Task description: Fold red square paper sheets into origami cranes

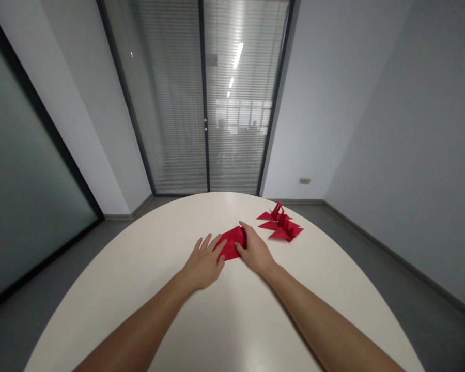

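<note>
A folded sheet of red paper (232, 242) lies flat on the white round table (147, 268), in the middle of the view. My left hand (203, 263) rests on the paper's left corner with its fingers stretched out flat. On the paper's right side, my right hand (256, 250) presses down, thumb and fingers spread over the fold. Neither hand lifts the paper off the table.
Several finished red paper folds (281, 223) sit in a small heap on the table, just right of and beyond my right hand. Behind the table stand a glass door with blinds (205, 103) and grey walls. Grey floor surrounds the table.
</note>
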`<state>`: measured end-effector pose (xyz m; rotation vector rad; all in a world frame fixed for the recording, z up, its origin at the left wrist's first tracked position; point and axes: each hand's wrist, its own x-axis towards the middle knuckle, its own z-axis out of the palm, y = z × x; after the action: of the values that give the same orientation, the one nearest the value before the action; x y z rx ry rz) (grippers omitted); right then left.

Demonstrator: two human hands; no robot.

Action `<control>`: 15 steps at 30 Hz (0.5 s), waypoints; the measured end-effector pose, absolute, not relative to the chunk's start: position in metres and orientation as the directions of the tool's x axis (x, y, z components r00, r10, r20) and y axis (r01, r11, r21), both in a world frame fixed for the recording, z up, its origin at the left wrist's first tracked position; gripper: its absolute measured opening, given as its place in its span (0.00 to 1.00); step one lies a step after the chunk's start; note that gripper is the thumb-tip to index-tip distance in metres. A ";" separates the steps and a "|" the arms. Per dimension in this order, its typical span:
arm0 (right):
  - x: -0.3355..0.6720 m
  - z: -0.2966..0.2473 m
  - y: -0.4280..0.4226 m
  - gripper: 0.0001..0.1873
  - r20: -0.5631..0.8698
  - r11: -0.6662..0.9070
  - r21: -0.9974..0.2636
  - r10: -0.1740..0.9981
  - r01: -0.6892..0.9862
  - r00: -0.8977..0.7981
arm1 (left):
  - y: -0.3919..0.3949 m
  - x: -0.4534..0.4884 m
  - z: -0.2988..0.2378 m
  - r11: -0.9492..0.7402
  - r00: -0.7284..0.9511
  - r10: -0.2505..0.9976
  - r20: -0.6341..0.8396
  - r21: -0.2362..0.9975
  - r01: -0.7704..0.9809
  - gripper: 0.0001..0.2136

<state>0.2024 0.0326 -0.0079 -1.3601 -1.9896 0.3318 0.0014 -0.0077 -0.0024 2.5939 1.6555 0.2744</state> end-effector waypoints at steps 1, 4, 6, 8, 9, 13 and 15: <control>0.203 -0.009 0.034 0.36 0.411 0.429 -0.582 0.888 0.691 -0.206 | -0.008 0.001 -0.002 -0.425 0.411 0.904 0.120 0.138 0.895 0.26; 0.205 -0.012 0.037 0.36 0.431 0.441 -0.645 0.884 0.624 -0.180 | -0.009 0.001 -0.001 -0.426 0.411 0.903 0.129 0.124 0.896 0.26; 0.205 -0.014 0.039 0.37 0.428 0.437 -0.693 0.889 0.574 -0.161 | -0.010 0.002 0.000 -0.419 0.401 0.903 0.154 0.106 0.902 0.26; 0.205 -0.015 0.040 0.39 0.416 0.437 -0.738 0.895 0.514 -0.163 | -0.011 0.003 0.002 -0.416 0.393 0.897 0.202 0.084 0.906 0.25; 0.205 -0.016 0.041 0.41 0.409 0.439 -0.755 0.896 0.487 -0.174 | -0.012 0.004 0.003 -0.420 0.395 0.890 0.230 0.073 0.904 0.24; 0.206 -0.017 0.040 0.42 0.400 0.465 -0.746 0.885 0.477 -0.238 | -0.013 0.006 0.008 -0.436 0.402 0.866 0.296 0.057 0.898 0.22; 0.206 -0.015 0.039 0.39 0.405 0.485 -0.702 0.874 0.521 -0.268 | -0.013 0.007 0.008 -0.427 0.389 0.872 0.298 0.071 0.902 0.22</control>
<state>0.2056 0.0388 -0.0147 -1.1554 -1.9362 0.5624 0.0072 -0.0131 0.0083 2.7014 1.7312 0.4750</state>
